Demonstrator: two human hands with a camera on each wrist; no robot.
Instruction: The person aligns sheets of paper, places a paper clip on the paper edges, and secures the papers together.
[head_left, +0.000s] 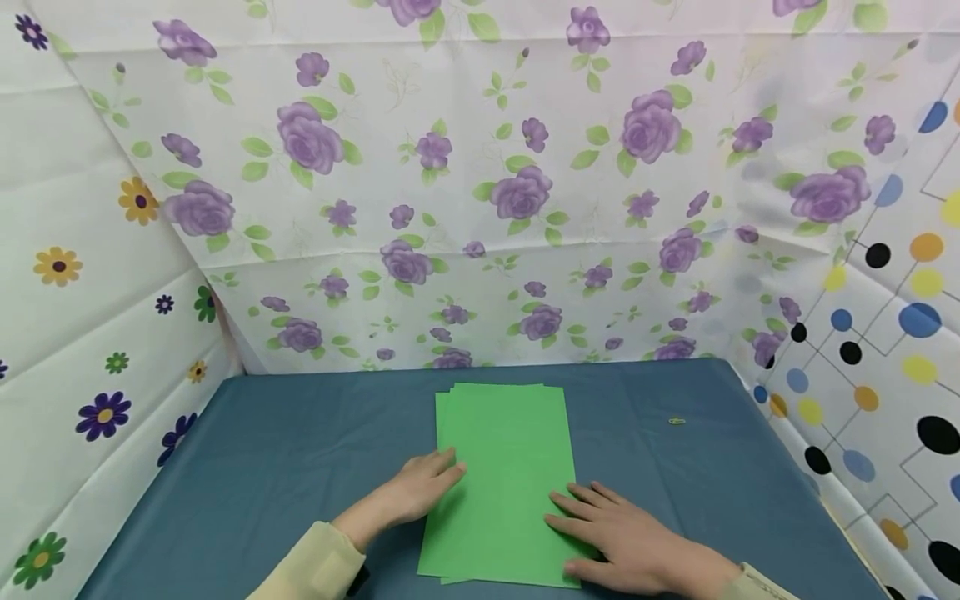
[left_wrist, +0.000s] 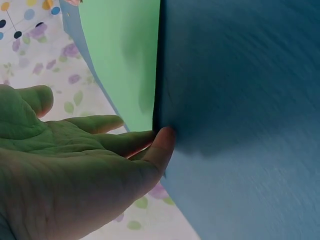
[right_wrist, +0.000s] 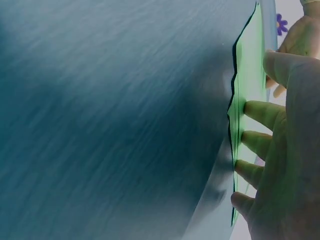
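A small stack of green paper sheets [head_left: 504, 475] lies on the blue table [head_left: 262, 467], long side running away from me. My left hand [head_left: 422, 485] rests flat at the stack's left edge, fingers straight, thumb touching the table beside the green paper [left_wrist: 125, 55]. My right hand [head_left: 611, 533] lies flat on the stack's lower right corner, with its fingertips [right_wrist: 250, 142] spread on the green paper [right_wrist: 250, 75]. Neither hand grips anything. The sheets sit slightly askew, their edges not lined up.
A tiny ring-like object [head_left: 677, 422] lies on the table at the right. Floral cloth walls [head_left: 480, 208] close in the back and left, a dotted cloth [head_left: 877, 350] the right. Bare blue table lies on both sides of the paper.
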